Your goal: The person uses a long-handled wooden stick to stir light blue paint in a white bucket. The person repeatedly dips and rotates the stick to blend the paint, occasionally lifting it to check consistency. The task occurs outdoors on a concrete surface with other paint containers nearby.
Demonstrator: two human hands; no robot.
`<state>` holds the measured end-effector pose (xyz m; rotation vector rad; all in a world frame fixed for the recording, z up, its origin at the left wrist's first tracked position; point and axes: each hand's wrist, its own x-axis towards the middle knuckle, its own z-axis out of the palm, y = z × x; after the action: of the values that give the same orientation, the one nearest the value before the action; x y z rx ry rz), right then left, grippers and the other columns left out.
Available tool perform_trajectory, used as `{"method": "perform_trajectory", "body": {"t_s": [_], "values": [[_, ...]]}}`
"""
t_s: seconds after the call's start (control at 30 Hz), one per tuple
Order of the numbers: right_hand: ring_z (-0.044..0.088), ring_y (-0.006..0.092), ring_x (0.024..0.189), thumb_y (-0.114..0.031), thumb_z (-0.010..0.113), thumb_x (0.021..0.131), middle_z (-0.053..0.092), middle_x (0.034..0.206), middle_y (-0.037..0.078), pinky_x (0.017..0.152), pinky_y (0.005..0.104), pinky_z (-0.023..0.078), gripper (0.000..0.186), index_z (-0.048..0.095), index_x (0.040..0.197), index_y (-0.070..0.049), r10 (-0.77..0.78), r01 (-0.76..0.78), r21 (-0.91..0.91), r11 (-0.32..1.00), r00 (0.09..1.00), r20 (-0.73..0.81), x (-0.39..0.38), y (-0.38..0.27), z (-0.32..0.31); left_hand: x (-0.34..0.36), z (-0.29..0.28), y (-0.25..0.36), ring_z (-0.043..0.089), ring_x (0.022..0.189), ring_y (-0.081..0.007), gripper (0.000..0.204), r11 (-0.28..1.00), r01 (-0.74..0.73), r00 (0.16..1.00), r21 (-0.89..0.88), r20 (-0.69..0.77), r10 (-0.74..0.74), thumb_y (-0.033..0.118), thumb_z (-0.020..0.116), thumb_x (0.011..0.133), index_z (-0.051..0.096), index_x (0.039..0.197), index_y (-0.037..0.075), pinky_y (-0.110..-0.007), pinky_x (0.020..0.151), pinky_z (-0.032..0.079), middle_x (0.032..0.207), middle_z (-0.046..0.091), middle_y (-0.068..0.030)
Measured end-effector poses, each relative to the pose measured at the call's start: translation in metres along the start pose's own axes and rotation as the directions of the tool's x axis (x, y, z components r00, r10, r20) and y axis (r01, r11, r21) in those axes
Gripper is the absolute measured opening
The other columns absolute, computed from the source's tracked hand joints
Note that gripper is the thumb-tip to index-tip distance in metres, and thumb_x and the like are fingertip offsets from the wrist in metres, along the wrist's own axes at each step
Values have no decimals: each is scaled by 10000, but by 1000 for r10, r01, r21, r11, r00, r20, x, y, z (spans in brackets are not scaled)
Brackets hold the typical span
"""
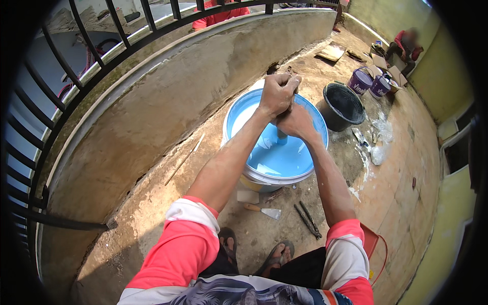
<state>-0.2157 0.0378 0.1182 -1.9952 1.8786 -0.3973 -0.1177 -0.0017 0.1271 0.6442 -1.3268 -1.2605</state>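
A large white bucket point(277, 180) of light blue paint point(278, 156) stands on the floor in front of me. Over it, my left hand point(277, 95) is closed around the top of a stirring stick point(282, 136). Just below, my right hand point(297, 123) wraps the same stick, close against the left. The stick's lower part dips into the paint, and its upper part is mostly covered by my fingers. At the bucket's near side lie a scraper point(269, 211) with a wooden handle and a pair of dark pincers point(308, 220).
A black bucket point(343, 108) stands right of the paint, with purple paint pails point(360, 81) behind it. Plastic scraps point(377, 152) litter the right side. A low wall point(203, 94) with black railing runs along the left. Someone point(404, 50) sits at the far right; a red tray point(370, 242) lies near my right sleeve.
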Motion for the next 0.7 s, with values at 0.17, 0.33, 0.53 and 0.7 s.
{"method": "perform_trajectory", "body": {"t_s": [0.17,0.33,0.53,0.7], "values": [[698,402,938,-268,694,793,733,908,204,778,484,535,288,705,973,-44,-280,391,405,826,910,-307,18,17,43,-1,9,16,419,518,-90,370,844,-262,940,469,-74,333,172,659,913,530,621,-15,-322,484,352,498,459,-37],[707,381,912,-294,696,783,737,887,189,796,495,538,302,718,960,-50,-77,67,-47,997,965,-252,3,5,11,-8,6,8,447,479,-138,329,930,-322,941,178,-49,335,168,663,905,563,665,-33,-347,485,376,518,506,-113],[703,384,901,-268,683,789,734,877,184,845,476,531,296,704,960,-28,-152,179,341,923,983,-105,-5,-2,16,-2,-6,15,381,503,-84,365,968,-90,995,236,-11,95,189,657,918,549,626,-1,-321,477,346,519,489,-30],[692,423,896,-251,693,798,730,866,201,797,510,530,274,690,954,-26,-215,245,63,968,928,-306,-1,9,22,-19,11,21,382,535,-65,352,787,-478,858,390,15,514,161,658,922,556,629,-5,-310,491,340,520,474,13]]}}
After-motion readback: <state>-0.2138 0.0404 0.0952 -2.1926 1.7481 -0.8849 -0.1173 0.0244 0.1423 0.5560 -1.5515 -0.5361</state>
